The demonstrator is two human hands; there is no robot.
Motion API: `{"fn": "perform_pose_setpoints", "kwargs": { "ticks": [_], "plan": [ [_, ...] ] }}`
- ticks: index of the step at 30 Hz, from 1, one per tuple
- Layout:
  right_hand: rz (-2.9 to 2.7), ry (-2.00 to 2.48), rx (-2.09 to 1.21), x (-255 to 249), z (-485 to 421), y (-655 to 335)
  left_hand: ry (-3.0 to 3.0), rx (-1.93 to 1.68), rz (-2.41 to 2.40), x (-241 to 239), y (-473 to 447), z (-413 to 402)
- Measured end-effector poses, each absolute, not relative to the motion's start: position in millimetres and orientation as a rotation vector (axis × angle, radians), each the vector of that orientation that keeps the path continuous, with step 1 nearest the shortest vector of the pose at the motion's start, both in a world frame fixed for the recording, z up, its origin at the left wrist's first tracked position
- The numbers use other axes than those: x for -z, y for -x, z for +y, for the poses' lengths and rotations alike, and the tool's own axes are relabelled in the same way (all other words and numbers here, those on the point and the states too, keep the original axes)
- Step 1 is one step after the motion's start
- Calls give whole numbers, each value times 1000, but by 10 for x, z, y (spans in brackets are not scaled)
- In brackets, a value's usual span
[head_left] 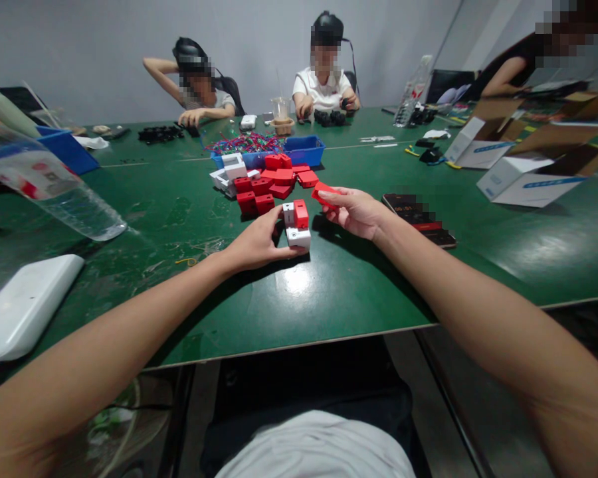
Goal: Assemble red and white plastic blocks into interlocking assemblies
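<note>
My left hand (260,240) is closed around a white plastic block (299,238) on the green table, its thumb along the near side. A red block (300,214) stands in or against the white one; I cannot tell how they join. To the right, my right hand (355,209) pinches another red plastic block (323,194) between thumb and fingers, apart from the left hand's pieces. Just beyond both hands lies a pile of red blocks (274,180), with several white blocks (233,167) at its left side.
Behind the pile sits a blue tray (303,151) with coloured wires (249,143). A phone (413,219) lies right of my right hand. At left are a plastic bottle (80,199) and a white device (27,305). Open boxes (523,179) stand at right; people sit across the table.
</note>
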State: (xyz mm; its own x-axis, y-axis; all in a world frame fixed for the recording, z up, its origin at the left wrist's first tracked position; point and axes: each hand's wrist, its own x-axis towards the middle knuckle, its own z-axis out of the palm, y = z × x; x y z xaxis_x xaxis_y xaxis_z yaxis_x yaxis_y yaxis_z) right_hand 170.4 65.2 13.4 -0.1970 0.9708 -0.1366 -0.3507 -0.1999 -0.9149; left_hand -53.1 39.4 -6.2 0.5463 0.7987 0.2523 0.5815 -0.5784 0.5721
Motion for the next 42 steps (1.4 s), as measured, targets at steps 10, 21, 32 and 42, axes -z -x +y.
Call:
{"fn": "perform_pose_setpoints", "kwargs": {
  "ticks": [10,21,32,42],
  "plan": [
    [-1026,1057,-1563,-115,670,-1693,-2363,-688,1137,59,526,390],
    [-1025,1119,-1566,-122,667,-1698,-2356,-701,1134,49,524,380],
    [-970,1221,-1722,-171,680,-1696,-2366,-709,1113,65,527,401],
    [-1031,1198,-1710,-207,607,-1669,-2357,-707,1119,54,528,388]
  ]
}}
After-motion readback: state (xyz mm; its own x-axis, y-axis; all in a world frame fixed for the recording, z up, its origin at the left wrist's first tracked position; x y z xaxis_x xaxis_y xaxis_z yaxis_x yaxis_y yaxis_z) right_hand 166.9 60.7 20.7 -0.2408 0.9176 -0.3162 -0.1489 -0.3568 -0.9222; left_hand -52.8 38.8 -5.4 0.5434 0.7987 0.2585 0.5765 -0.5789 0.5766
